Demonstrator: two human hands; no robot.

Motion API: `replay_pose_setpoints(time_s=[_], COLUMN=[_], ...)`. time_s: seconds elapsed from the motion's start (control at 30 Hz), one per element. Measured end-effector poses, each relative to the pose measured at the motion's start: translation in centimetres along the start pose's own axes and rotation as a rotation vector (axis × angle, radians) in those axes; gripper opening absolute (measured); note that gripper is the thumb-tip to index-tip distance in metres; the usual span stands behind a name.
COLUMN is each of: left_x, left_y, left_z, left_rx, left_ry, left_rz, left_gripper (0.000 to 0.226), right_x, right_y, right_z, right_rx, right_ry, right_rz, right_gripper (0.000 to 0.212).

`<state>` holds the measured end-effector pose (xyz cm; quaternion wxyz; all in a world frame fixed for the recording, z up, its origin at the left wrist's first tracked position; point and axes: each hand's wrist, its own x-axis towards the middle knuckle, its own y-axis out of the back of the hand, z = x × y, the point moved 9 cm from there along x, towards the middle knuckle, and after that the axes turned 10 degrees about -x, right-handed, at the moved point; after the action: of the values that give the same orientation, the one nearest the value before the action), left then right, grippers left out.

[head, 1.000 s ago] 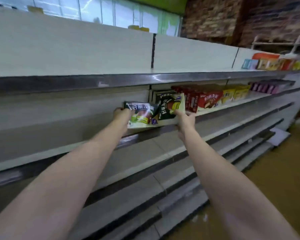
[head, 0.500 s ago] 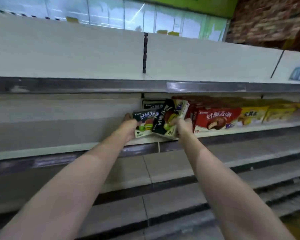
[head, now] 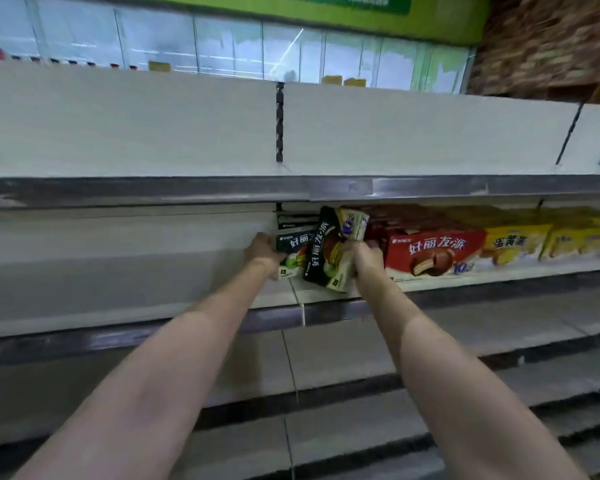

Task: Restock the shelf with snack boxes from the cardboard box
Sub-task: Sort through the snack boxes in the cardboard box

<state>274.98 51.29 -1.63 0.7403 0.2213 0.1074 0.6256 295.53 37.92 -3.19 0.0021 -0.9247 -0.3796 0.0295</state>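
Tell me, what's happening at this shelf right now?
A person is stocking snack boxes on a store shelf. The left hand holds a dark box with green on its front at the shelf's edge. The right hand grips a second dark box, tilted steeply, next to a row of red boxes. Yellow boxes sit further right. Neither dark box stands squarely in place yet.

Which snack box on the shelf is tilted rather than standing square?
The dark box in the right hand, leaning between the left hand's dark box and the squarely shelved red box.
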Motion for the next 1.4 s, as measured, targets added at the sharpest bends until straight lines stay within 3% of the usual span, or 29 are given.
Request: replay_pose_setpoints(time_s=[0.23,0.37,0.43,0.53,0.63,0.77,0.93,1.13,1.4], left_x=[0.9,1.2,0.7,-0.4,-0.8,-1.1,-0.5,-0.3,1.3], left_y=[-1.6,-2.5,-3.7,-4.8,-4.0,-2.0,1.7,-0.7,-3.7], left_z=[-1.1,-1.5,-1.5,-1.0,-1.1,-1.0,0.2,0.8,-0.9], left_rx=[-0.166,-0.36,-0.401,-0.466,-0.558,-0.716,-0.505,-0.291,-0.094], left_ry=[0.052,0.069,0.097,0.093,0.094,0.072,-0.126,-0.147,-0.09], left_rz=[0.056,0.05,-0.063,-0.212,-0.166,-0.063,0.096,0.066,-0.028], left_gripper=[0.041,0.01,0.023,0.025,0.047,0.042,0.038,0.059,0.058], right_x=[1.0,1.3,1.4,1.0,0.9,1.0,2.9,4.3,7.3], right_y=[0.9,0.9,0.6,-0.4,-1.7,-2.4,-0.9,-0.4,-3.6], right_z=[-0.7,0.0,0.3,0.2,0.7,0.6,1.0,2.1,1.6], right_rx=[-0.034,0.029,0.111,0.26,0.278,0.073,0.017,-0.717,-0.877], right_ry=[0.076,0.033,0.022,0.012,-0.009,0.021,0.076,0.122,0.231], right_rz=[-0.005,-0.061,-0.107,-0.182,-0.242,-0.273,-0.134,-0.031,-0.094], right_gripper=[0.038,0.039,0.043,0.049,0.044,0.042,0.067,0.059,0.05])
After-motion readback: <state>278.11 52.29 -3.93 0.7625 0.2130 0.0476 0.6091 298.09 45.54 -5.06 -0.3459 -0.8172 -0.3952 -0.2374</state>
